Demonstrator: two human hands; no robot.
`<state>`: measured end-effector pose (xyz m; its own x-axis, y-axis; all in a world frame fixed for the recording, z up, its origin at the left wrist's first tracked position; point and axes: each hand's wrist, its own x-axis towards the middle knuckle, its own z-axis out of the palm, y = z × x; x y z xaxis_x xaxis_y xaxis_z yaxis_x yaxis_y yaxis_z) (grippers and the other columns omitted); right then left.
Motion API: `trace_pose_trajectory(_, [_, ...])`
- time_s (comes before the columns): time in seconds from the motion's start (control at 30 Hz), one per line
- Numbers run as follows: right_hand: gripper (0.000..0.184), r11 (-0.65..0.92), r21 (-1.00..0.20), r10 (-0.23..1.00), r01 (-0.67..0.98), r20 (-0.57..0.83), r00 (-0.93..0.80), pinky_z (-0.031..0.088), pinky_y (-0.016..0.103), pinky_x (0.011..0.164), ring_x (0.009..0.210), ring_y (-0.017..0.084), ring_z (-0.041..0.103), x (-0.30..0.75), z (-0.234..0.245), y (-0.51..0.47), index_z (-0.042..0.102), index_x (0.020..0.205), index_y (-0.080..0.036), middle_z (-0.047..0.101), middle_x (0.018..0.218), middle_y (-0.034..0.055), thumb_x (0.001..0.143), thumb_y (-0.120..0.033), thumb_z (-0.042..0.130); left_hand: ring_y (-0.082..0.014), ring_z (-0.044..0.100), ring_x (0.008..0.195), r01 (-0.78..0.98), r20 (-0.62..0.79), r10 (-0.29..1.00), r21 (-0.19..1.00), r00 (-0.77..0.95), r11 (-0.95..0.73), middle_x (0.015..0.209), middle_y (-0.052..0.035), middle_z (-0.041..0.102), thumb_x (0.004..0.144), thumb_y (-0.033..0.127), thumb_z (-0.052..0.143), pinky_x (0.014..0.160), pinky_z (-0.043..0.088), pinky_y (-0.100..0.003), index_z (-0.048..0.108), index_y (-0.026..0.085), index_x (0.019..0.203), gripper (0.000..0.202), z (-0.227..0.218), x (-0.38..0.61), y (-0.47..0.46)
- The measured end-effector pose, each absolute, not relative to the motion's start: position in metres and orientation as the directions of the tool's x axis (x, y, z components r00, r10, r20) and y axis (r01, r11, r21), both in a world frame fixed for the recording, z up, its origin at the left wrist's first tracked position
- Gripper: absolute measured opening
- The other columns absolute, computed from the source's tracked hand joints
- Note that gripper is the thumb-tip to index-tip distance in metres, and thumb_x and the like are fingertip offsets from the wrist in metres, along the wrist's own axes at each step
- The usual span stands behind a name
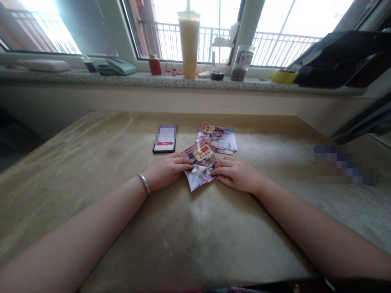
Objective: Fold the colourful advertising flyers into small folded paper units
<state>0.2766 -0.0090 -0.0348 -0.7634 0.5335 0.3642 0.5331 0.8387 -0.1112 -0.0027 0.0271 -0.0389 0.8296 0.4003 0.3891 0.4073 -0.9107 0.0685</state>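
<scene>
A colourful printed flyer (pixel 200 165), partly folded, lies on the brown paper-covered table (pixel 189 228). My left hand (pixel 167 170), with a silver bracelet on its wrist, pinches the flyer's left edge. My right hand (pixel 236 174) presses its fingers on the flyer's right side. Just behind lies a small stack of similar flyers (pixel 219 139). A black phone (pixel 165 142) rests to the left of that stack.
On the stone windowsill (pixel 171 81) stand a tall cup of yellow drink (pixel 189 42), a red jar (pixel 154 65), a clear container (pixel 241 63), a yellow tape roll (pixel 284 76) and a black device (pixel 339 59). A blurred object (pixel 345 165) lies at the table's right.
</scene>
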Motion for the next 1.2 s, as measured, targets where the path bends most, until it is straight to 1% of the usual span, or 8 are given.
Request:
trace_pose_trajectory(0.13, [0.020, 0.831, -0.081, 0.539, 0.551, 0.363, -0.760, 0.048, 0.032, 0.078, 0.087, 0.019, 0.059, 0.272, -0.036, -0.011, 0.069, 0.091, -0.019, 0.067, 0.092, 0.0077, 0.089, -0.023, 0.049, -0.0204, 0.058, 0.107, 0.420, 0.372, 0.412, 0.066, 0.832, -0.905, 0.113, -0.0090, 0.065, 0.090, 0.014, 0.041, 0.094, 0.050, -0.039, 0.064, 0.018, 0.113, 0.033, -0.038, -0.002, 0.025])
trace_pose_trajectory(0.3, [0.020, 0.778, -0.113, 0.610, 0.618, 0.371, -0.700, 0.047, 0.029, 0.074, 0.082, 0.018, 0.061, 0.269, -0.034, -0.014, 0.068, 0.084, -0.018, 0.067, 0.086, 0.0074, 0.089, -0.022, 0.049, -0.0211, 0.055, 0.115, 0.429, 0.308, 0.454, 0.149, 0.836, -0.891, 0.122, -0.0104, 0.061, 0.085, 0.013, 0.044, 0.101, 0.045, -0.041, 0.059, 0.019, 0.121, 0.040, -0.031, -0.003, 0.019])
trace_pose_trajectory(0.47, [0.016, 0.731, -0.226, 0.676, 0.644, 0.368, -0.638, 0.046, 0.027, 0.070, 0.078, 0.016, 0.060, 0.266, -0.033, -0.015, 0.068, 0.081, -0.017, 0.065, 0.081, 0.0064, 0.085, -0.018, 0.052, -0.0237, 0.051, 0.121, 0.401, 0.257, 0.442, 0.197, 0.860, -0.895, 0.127, -0.0109, 0.057, 0.085, 0.026, 0.052, 0.105, 0.041, -0.044, 0.058, 0.020, 0.122, 0.038, -0.028, -0.003, 0.016])
trace_pose_trajectory(0.57, [0.014, 0.719, -0.253, 0.691, 0.648, 0.361, -0.626, 0.045, 0.026, 0.069, 0.077, 0.016, 0.059, 0.266, -0.034, -0.015, 0.067, 0.081, -0.017, 0.064, 0.081, 0.0063, 0.083, -0.017, 0.053, -0.0236, 0.052, 0.119, 0.373, 0.258, 0.418, 0.205, 0.871, -0.905, 0.124, -0.0094, 0.060, 0.084, 0.034, 0.057, 0.106, 0.039, -0.045, 0.060, 0.022, 0.119, 0.037, -0.027, 0.000, 0.015])
trace_pose_trajectory(0.7, [0.015, 0.716, -0.251, 0.694, 0.652, 0.360, -0.624, 0.045, 0.026, 0.068, 0.076, 0.016, 0.058, 0.265, -0.036, -0.015, 0.067, 0.080, -0.017, 0.064, 0.080, 0.0061, 0.083, -0.017, 0.053, -0.0224, 0.057, 0.111, 0.370, 0.267, 0.419, 0.217, 0.868, -0.904, 0.118, -0.0092, 0.063, 0.082, 0.038, 0.061, 0.100, 0.044, -0.041, 0.063, 0.021, 0.113, 0.035, -0.026, 0.004, 0.013])
trace_pose_trajectory(0.8, [0.015, 0.724, -0.247, 0.685, 0.644, 0.371, -0.627, 0.044, 0.027, 0.068, 0.076, 0.016, 0.057, 0.264, -0.037, -0.015, 0.067, 0.080, -0.018, 0.063, 0.080, 0.0060, 0.083, -0.017, 0.052, -0.0202, 0.061, 0.105, 0.380, 0.291, 0.429, 0.209, 0.855, -0.901, 0.113, -0.0088, 0.065, 0.086, 0.033, 0.055, 0.094, 0.049, -0.036, 0.065, 0.020, 0.108, 0.027, -0.025, 0.005, 0.012])
trace_pose_trajectory(0.93, [0.015, 0.761, -0.233, 0.642, 0.605, 0.402, -0.653, 0.045, 0.029, 0.073, 0.080, 0.018, 0.057, 0.264, -0.039, -0.013, 0.066, 0.080, -0.018, 0.063, 0.081, 0.0067, 0.083, -0.016, 0.052, -0.0196, 0.063, 0.101, 0.377, 0.324, 0.420, 0.189, 0.848, -0.907, 0.108, -0.0077, 0.068, 0.088, 0.028, 0.050, 0.091, 0.051, -0.034, 0.066, 0.018, 0.105, 0.025, -0.025, 0.004, 0.011])
trace_pose_trajectory(1.2, [0.018, 0.801, -0.276, 0.598, 0.531, 0.346, -0.723, 0.047, 0.034, 0.086, 0.096, 0.020, 0.057, 0.261, -0.036, -0.015, 0.062, 0.089, -0.018, 0.068, 0.104, 0.0055, 0.079, -0.010, 0.051, -0.0180, 0.064, 0.097, 0.422, 0.354, 0.447, 0.151, 0.821, -0.894, 0.102, -0.0023, 0.071, 0.089, 0.026, 0.049, 0.089, 0.051, -0.032, 0.070, 0.022, 0.099, 0.023, -0.027, 0.003, 0.011])
